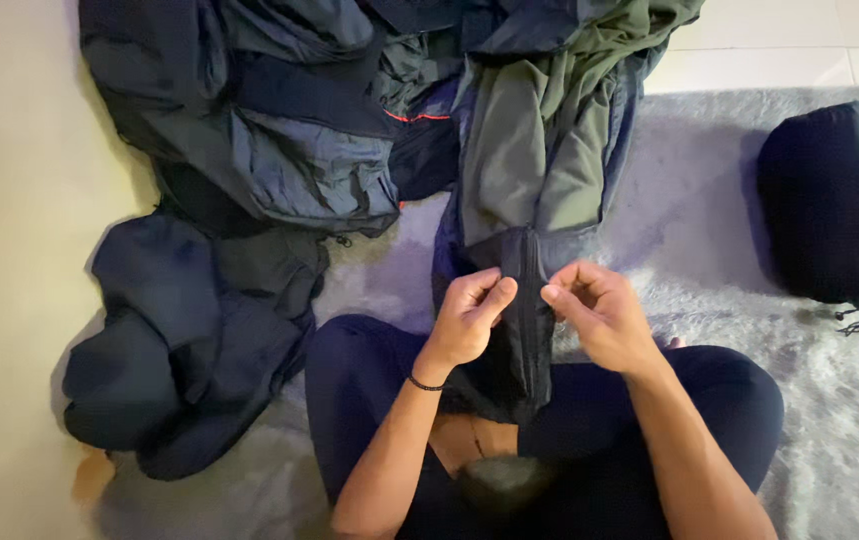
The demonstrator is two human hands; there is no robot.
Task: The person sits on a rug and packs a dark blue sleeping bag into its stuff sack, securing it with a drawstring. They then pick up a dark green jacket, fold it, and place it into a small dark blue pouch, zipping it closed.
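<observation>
My left hand and right hand pinch the dark jacket at its zipper, over a grey rug; right of it lies a stuffed black sack.

Single head view, looking steeply down, close over lap and hands, grey rug beneath

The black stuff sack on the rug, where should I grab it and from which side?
Take the stuff sack at its cinched neck, by the drawcord, coming from the near side. The body is a smooth, bulging bundle, too wide for one hand, while the gathered end points toward the person and offers a narrow grip.
</observation>
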